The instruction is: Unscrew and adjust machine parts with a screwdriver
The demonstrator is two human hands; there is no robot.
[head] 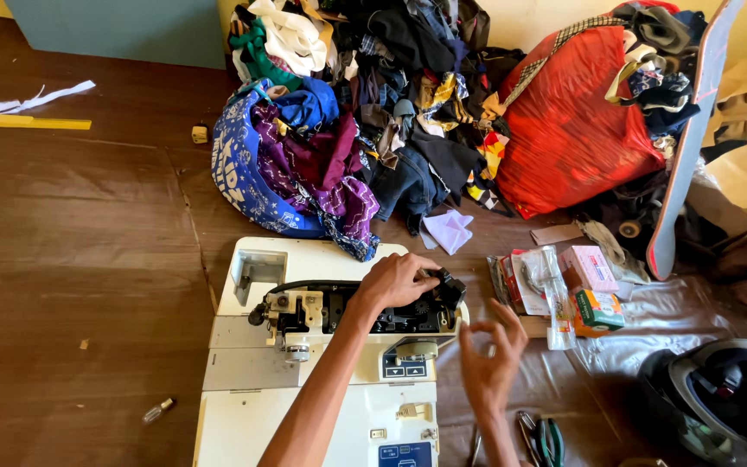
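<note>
Your left hand [398,281] clamps the black mechanism [391,316] atop the open white sewing machine [322,398], lying at six o'clock on the wooden floor [71,259]; right hand [490,359] hovers empty, fingers spread. Likely heavy, rigid, greasy: grip the casing, not loose parts.

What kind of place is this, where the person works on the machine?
Probably a home sewing or tailoring corner on the floor. The left hand rests on an opened white sewing machine, a large heap of clothes and a stuffed red bag lie behind, and pliers lie nearby.
</note>
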